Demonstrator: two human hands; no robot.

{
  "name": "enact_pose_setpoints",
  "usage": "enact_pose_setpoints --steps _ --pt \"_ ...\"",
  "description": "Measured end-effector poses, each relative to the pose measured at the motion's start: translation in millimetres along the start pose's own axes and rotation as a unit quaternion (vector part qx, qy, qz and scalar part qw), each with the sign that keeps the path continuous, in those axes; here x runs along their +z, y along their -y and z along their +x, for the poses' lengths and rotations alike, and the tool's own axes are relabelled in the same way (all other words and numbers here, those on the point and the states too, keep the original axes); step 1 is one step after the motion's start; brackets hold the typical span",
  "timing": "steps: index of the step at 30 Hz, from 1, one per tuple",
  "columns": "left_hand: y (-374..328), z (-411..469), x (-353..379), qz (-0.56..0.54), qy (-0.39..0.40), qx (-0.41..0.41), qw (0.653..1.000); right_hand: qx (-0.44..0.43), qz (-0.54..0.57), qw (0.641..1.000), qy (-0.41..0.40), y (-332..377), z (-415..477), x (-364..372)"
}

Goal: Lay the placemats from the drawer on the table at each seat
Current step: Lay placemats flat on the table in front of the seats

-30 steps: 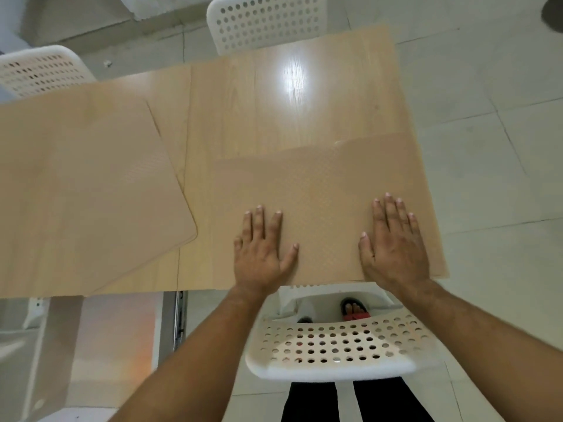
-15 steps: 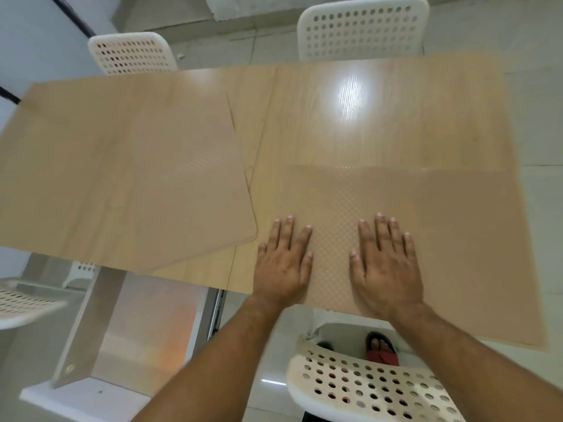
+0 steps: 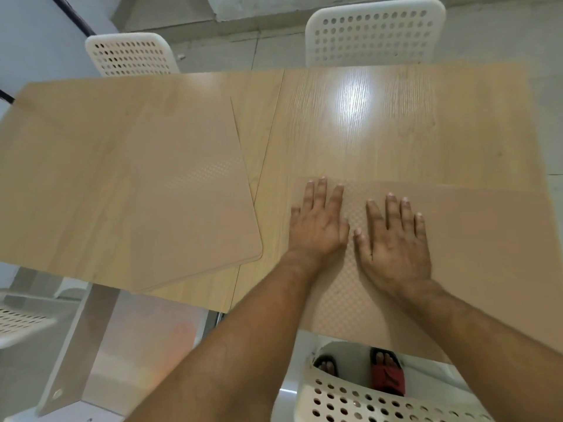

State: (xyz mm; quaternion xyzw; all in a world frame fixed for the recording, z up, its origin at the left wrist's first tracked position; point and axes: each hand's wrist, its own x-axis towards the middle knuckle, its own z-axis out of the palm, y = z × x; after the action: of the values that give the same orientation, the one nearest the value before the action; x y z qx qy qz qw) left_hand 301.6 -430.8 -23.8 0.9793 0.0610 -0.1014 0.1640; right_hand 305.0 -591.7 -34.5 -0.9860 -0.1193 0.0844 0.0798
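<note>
Both hands lie flat and open, the left hand (image 3: 316, 226) and right hand (image 3: 393, 248) pressing a placemat (image 3: 475, 257) on the counter (image 3: 396, 141). Its near edge overhangs the counter, so lifting off carelessly could let it slide onto the chair (image 3: 380, 400). A stack of placemats (image 3: 189, 208) waits to the left.

White perforated chairs (image 3: 376, 32), tiled floor (image 3: 243, 53).

Near-right placemat (image 3: 475, 254): tan, dotted texture, lay flat on table (image 3: 380, 132), near edge overhanging table's near edge. Left placemat stack (image 3: 189, 202): same tan colour, rounded corners, lay flat but skewed, near corner past table's near edge; at least two layers showed at edge.
</note>
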Motion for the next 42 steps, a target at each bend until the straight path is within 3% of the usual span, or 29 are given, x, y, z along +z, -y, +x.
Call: enact_pose_setpoints --steps 12,18,22,26,29,37,42 --pt "5 -112 36 0.016 0.009 -0.024 1.0 -0.003 0.015 1.0 0.007 -1 -1 -2" --pt "-5 -56 16 -0.031 -0.03 -0.023 0.999 0.007 0.03 1.0 -0.003 3 0 -8" --pt "-30 -14 9 -0.065 0.005 -0.032 0.997 -0.026 0.035 0.998 -0.034 5 17 -20" --pt "-36 -13 16 -0.03 0.003 -0.055 0.998 -0.085 -0.011 0.996 0.031 -14 33 -17" --pt "-36 -16 18 0.0 -0.009 -0.059 0.998 -0.049 -0.004 0.999 0.023 -30 25 -12" --pt "-56 -8 18 0.033 0.026 -0.1 0.994 0.145 0.021 0.989 -0.011 -120 9 -28" --pt "-56 -9 17 0.042 0.013 -0.084 0.995 0.186 0.035 0.982 -0.014 -155 1 -37"
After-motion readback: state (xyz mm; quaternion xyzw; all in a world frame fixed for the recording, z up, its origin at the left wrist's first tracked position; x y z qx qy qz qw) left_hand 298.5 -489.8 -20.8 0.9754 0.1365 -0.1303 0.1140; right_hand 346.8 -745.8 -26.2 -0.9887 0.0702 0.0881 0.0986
